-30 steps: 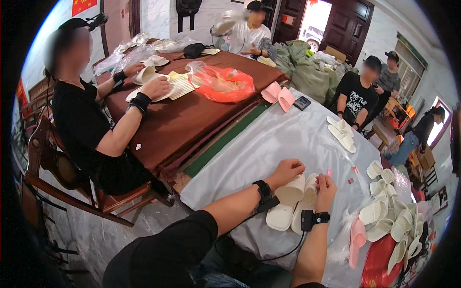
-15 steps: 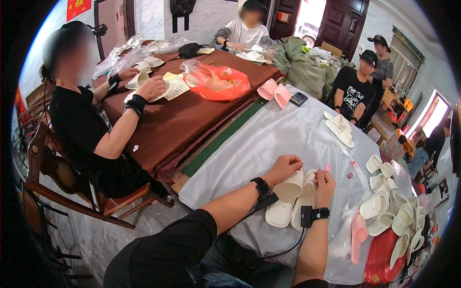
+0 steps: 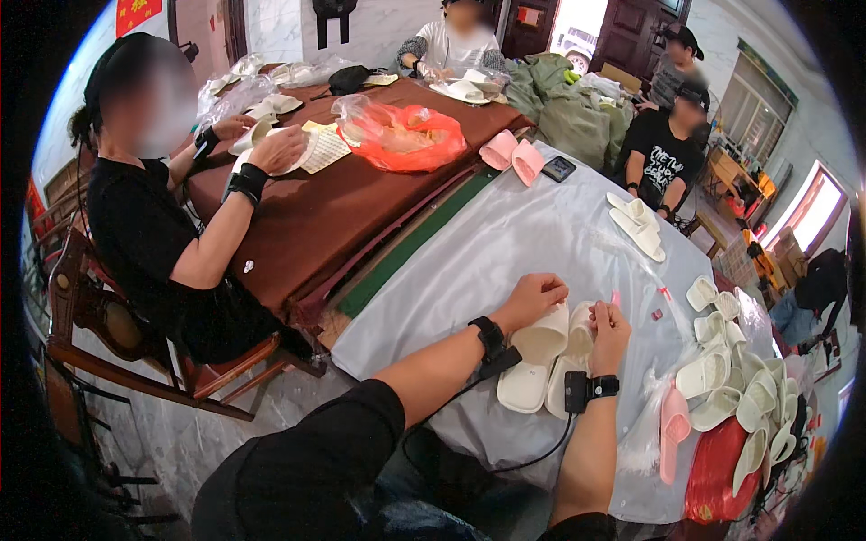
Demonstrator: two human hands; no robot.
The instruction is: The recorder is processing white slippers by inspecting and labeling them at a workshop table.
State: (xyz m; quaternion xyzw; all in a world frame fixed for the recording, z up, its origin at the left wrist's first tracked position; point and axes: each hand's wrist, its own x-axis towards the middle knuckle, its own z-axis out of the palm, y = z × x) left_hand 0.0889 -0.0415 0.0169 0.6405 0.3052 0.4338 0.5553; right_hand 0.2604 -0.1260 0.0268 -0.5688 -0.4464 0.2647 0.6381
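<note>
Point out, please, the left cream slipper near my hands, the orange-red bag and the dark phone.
Left cream slipper [image 3: 541, 344]: head view, on its strap.
Orange-red bag [image 3: 410, 155]: head view, on its front wall.
Dark phone [image 3: 559, 169]: head view, on its screen.

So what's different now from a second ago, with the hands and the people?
Across the brown table, the worker in white has lowered a raised hand to the far slippers. The standing person has moved left in the picture. Your left hand and right hand stayed by the near slippers. The pink slippers and phone stayed put.
</note>
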